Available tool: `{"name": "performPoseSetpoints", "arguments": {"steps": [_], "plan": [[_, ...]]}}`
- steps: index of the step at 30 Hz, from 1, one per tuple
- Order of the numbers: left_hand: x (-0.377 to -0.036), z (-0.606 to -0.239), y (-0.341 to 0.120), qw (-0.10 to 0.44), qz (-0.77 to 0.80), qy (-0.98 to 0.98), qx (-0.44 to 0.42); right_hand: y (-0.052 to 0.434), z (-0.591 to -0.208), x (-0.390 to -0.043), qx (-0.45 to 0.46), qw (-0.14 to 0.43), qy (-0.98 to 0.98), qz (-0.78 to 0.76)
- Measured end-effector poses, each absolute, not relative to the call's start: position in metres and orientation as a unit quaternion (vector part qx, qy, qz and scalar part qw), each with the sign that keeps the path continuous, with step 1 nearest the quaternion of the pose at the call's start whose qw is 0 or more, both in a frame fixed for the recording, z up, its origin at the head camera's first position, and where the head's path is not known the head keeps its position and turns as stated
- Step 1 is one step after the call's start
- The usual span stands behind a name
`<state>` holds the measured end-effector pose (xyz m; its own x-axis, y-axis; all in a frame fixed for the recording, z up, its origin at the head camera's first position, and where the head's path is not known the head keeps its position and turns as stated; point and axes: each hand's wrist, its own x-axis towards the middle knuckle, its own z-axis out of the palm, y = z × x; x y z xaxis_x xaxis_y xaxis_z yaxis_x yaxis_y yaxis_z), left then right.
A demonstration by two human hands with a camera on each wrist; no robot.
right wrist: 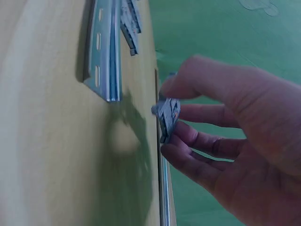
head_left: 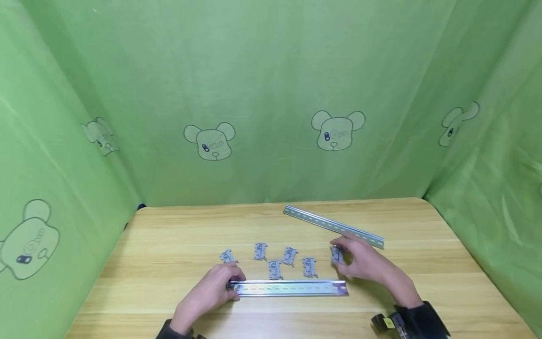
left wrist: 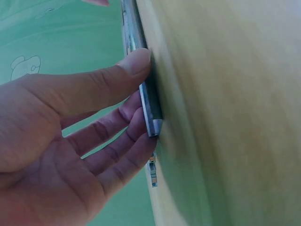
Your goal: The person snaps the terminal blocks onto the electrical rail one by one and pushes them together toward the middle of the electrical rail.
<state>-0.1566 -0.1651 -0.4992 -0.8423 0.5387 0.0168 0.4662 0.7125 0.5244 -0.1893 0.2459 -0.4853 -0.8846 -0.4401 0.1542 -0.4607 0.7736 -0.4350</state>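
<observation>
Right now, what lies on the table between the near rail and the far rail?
In the head view, loose grey clips lie between the near rail and the far rail.

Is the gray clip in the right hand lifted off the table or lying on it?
Lifted: the right hand pinches the gray clip above the table.

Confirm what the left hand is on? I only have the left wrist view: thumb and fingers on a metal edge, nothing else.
Observer: It grips the left end of the near rail, which lies flat on the table; left hand.
Operator: Right hand?
Observer: Its grip pinches one grey clip just off the table; right hand.
Operator: More clips?
Observer: Five loose clips lie behind the near rail.
Operator: Other rails?
Observer: A second rail lies diagonally at the back.
</observation>
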Motion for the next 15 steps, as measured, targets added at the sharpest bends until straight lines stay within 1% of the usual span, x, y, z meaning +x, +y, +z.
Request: {"name": "performPoseSetpoints", "arguments": {"steps": [6,11,15], "plan": [[-0.157,-0.497,-0.167,0.068,0.264,0.921,0.279,0.257,-0.488,-0.176,0.257,0.046,-0.928,0.266],[-0.156,-0.495,-0.166,0.062,0.265,0.919,0.284,0.263,-0.489,-0.17,0.253,0.04,-0.921,0.292],[-0.156,-0.495,-0.165,0.056,0.267,0.917,0.291,0.267,-0.49,-0.168,0.251,0.022,-0.92,0.301]]}}
